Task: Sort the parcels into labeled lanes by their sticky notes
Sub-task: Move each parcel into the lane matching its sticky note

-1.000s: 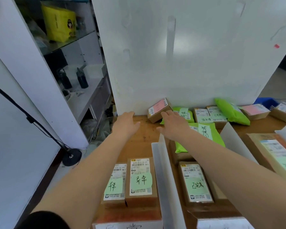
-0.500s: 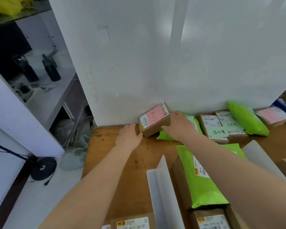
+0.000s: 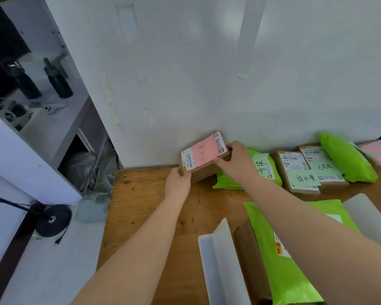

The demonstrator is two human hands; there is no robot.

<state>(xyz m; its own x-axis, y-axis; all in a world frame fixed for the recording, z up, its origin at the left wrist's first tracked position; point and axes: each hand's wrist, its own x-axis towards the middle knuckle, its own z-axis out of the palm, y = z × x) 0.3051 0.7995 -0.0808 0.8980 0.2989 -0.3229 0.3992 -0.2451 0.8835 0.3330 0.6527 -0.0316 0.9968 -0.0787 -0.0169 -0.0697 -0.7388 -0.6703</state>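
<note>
While I lean over the scuffed wooden tabletop (image 3: 154, 208), both my hands hold a small brown cardboard parcel (image 3: 204, 158) at the far edge, against the white wall panel (image 3: 207, 84). My left hand (image 3: 177, 186) grips its near left corner, fingers curled round the edge. My right hand (image 3: 235, 162) clasps its right end, thumb on the near side and fingers wrapped over the far side. The parcel is tilted, its left end lower; its right end appears to rest on a bright green plastic mailer bag (image 3: 246, 172) just beside it, though my hand hides the contact. On the parcel's white shipping label sits a pink sticky note (image 3: 204, 153) with handwritten characters.

To the right along the wall lie two flat brown boxes (image 3: 304, 170) carrying pale green sticky notes, then a puffy green mailer pouch (image 3: 345, 160), then a parcel with a pink note (image 3: 376, 151) at the frame's edge. Nearer me, a white upright divider panel (image 3: 220, 260) stands beside a large green mailer (image 3: 282, 260) lying on brown cardboard.
</note>
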